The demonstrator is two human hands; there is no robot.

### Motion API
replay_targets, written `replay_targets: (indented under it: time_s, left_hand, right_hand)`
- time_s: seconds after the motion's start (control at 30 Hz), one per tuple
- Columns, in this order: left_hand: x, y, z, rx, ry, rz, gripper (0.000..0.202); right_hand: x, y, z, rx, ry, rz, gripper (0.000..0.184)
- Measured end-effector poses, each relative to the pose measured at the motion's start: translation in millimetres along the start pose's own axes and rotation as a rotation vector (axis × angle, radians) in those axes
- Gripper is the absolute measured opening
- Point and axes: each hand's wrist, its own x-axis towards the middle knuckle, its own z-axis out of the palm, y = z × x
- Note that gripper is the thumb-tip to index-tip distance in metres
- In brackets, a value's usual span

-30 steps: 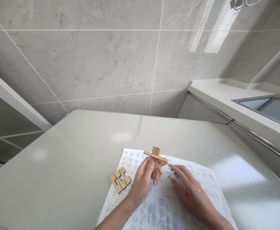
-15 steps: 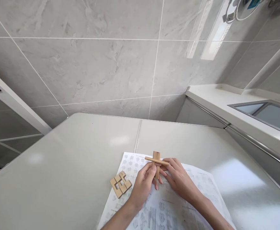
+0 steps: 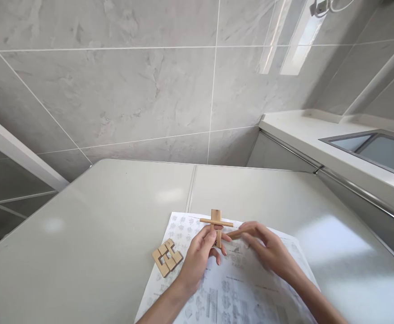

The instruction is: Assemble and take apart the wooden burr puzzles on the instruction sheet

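My left hand [image 3: 198, 256] is closed around crossed wooden puzzle pieces [image 3: 216, 215], a flat upright one with a thin one lying across it. To their right, my right hand [image 3: 264, 245] pinches one end of a separate wooden puzzle piece [image 3: 237, 233]. That piece points left, its tip close to the fingers of my left hand; whether it touches the crossed pieces I cannot tell. Left of my left hand, several flat notched wooden pieces [image 3: 165, 266] lie together at the paper's edge. Beneath both hands is a printed sheet [image 3: 233, 292] with small drawings of assembled shapes.
The pale table [image 3: 115, 234] has a seam running away from me. Behind it rises a grey tiled wall [image 3: 115, 94]. A white counter [image 3: 294, 128] with a metal-framed sink [image 3: 379, 150] is at the right, and a white-framed panel [image 3: 24, 153] at the left.
My right hand has moved right, drawing a wooden piece away from the crossed pieces in my left hand. The view has shifted slightly.
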Motion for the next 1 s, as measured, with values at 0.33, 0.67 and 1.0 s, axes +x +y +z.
replay_targets:
  time_s: [0.33, 0.67, 1.0]
  left_hand:
    - [-2, -8, 3.1, -0.168, -0.155, -0.159, 0.040]
    - [2, -8, 2.8, -0.198, -0.178, -0.188, 0.035]
    - [3, -6, 3.2, -0.240, -0.117, -0.208, 0.040]
  right_hand:
    - [-10, -7, 5, 0.814, -0.008, 0.331, 0.034]
    - [-11, -7, -1, 0.848, -0.084, 0.346, 0.034]
    - [-12, -13, 1, 0.879, -0.081, 0.287, 0.030]
